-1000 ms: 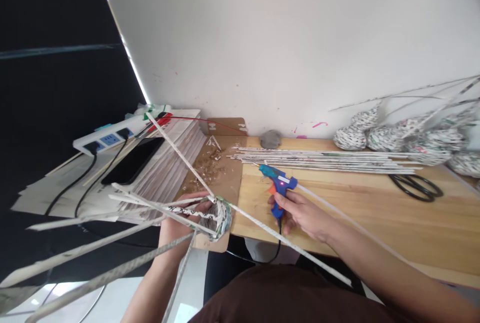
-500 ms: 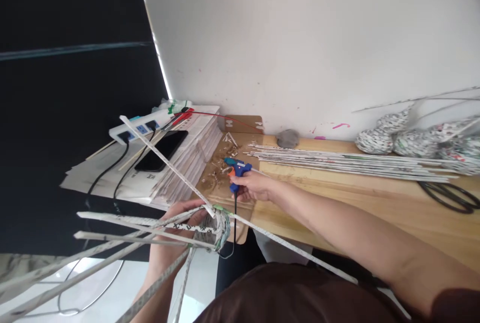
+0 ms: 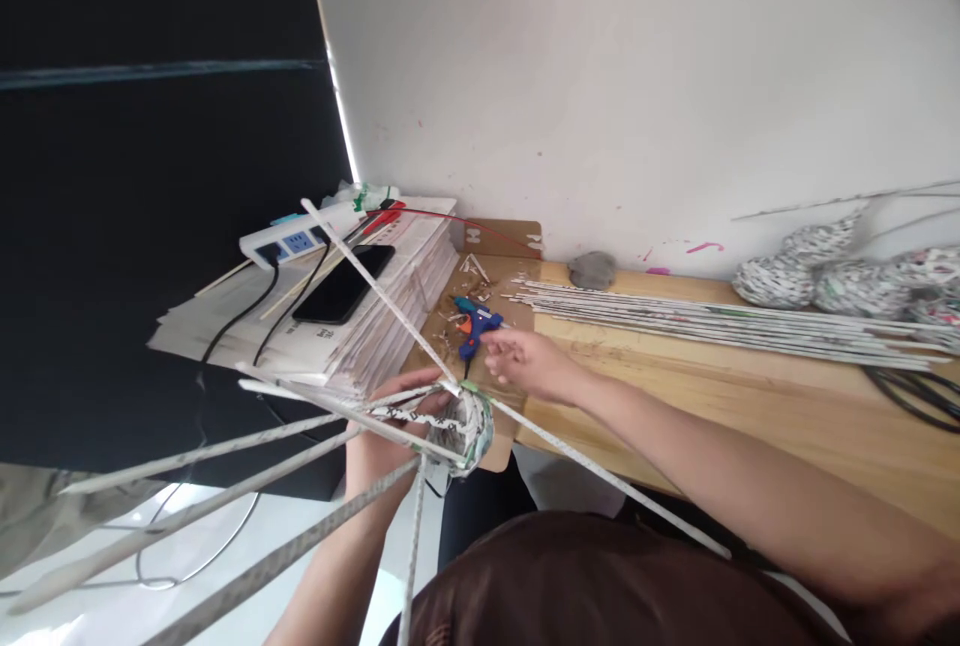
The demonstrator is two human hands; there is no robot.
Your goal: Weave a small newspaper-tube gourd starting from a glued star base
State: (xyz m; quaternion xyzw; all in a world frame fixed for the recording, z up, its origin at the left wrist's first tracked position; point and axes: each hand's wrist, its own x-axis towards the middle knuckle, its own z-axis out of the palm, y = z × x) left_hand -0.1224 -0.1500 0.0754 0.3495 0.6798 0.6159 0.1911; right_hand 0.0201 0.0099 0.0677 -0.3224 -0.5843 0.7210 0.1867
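A small woven paper piece (image 3: 474,426), with several long rolled-paper strands spreading from it, is in my left hand (image 3: 401,411), whose fingers wrap round its far side. One strand rises toward the phone; another runs down to the right across my lap. A blue glue gun (image 3: 477,328) with an orange trigger and teal nozzle lies on the cardboard sheet (image 3: 491,271). Just right of the glue gun is my right hand (image 3: 517,358), its fingers loosely curled and apart, holding nothing that shows.
Left, a paper stack (image 3: 409,296) bears a black phone (image 3: 343,284) and a power strip (image 3: 300,241). Right, paper rods (image 3: 697,316) lie on the wooden table (image 3: 645,376) near woven pieces (image 3: 780,266), black cable loops (image 3: 907,394) and a grey lump (image 3: 592,270).
My right hand has let go of the glue gun, which now lies on the cardboard. The woven piece has shifted slightly up and right with my left hand, and the whole view has shifted.
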